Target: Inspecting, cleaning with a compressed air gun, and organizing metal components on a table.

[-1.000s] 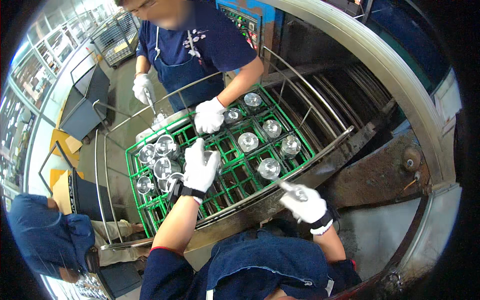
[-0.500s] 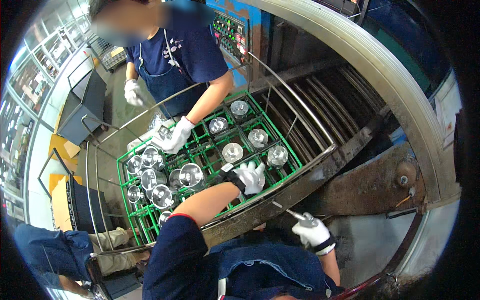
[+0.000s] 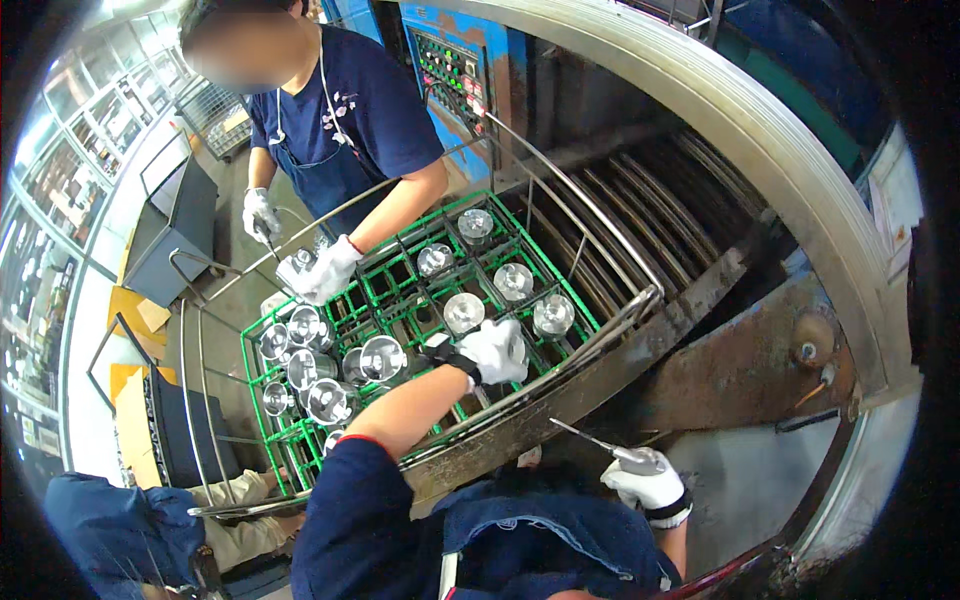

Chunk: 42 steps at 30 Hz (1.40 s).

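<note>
Clear glassware: five pieces [image 3: 464, 313] at right, at least seven [image 3: 382, 359] at left, overlapping too much for an exact count. One green rack [image 3: 541, 256]. Four white-gloved hands: own left hand [image 3: 493, 352], own right hand [image 3: 648, 482], two of the far co-worker [image 3: 350, 110]. Two co-workers altogether.

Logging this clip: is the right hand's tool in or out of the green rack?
Out: the tool, slim tip included, shows outside the green rack.

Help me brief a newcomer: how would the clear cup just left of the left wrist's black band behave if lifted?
The clear cup looks rigid and should keep its shape. Its smooth, shiny wall may be slippery. Apparently glass, it could chip against the neighbouring cup.
</note>
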Motion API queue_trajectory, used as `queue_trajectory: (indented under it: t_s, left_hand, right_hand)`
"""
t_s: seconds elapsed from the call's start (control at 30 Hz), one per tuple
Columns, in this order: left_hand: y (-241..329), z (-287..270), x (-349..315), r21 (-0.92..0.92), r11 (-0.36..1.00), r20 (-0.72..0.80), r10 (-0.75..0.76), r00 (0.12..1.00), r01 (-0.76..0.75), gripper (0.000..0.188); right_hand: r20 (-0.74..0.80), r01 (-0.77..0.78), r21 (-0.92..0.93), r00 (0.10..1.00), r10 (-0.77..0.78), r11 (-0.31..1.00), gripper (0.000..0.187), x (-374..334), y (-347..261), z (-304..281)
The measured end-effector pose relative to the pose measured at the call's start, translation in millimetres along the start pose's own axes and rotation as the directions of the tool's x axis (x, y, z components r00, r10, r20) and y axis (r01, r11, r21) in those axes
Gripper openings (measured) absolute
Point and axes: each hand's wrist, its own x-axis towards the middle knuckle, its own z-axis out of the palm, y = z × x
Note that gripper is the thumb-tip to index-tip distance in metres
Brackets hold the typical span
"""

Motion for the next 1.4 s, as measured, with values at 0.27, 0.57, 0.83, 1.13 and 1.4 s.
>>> queue_trajectory:
  t_s: [0.27, 0.57, 0.83, 1.13, 1.4]
  left_hand:
    - [-11.3, -41.5, -104.3, -0.566, 0.617, -0.488, 0.283, 0.825, -0.547, 0.111]
    - [-16.0, -65.6, -149.7, 0.124, 0.879, -0.65, 0.422, 0.632, -0.46, 0.104]
    - [-21.1, -57.6, -143.7, 0.071, 0.821, -0.657, 0.466, 0.593, -0.566, 0.096]
    - [-31.5, -66.9, -137.6, -0.906, -0.331, -0.303, 0.075, 0.95, -0.263, 0.079]
    - [-53.0, -68.5, -129.6, -0.882, -0.339, -0.365, 0.056, 0.929, -0.326, 0.078]
  right_hand:
    - [0.285, 0.26, 0.153, 0.912, -0.295, 0.953, 0.017, 0.3, -40.3, 43.3]
    - [0.127, 0.258, 0.152, 0.952, -0.278, 0.954, 0.014, 4.2, -67.3, 75.3]
    - [0.073, 0.302, 0.216, 0.943, -0.324, 0.929, 0.016, 2.2, -63.6, 83.4]
    - [0.092, 0.218, 0.278, 0.963, -0.252, 0.936, 0.016, 4.2, -53.3, 82.8]
    - [0.166, 0.185, 0.181, 0.962, -0.215, 0.966, 0.02, 6.0, -60.3, 99.2]
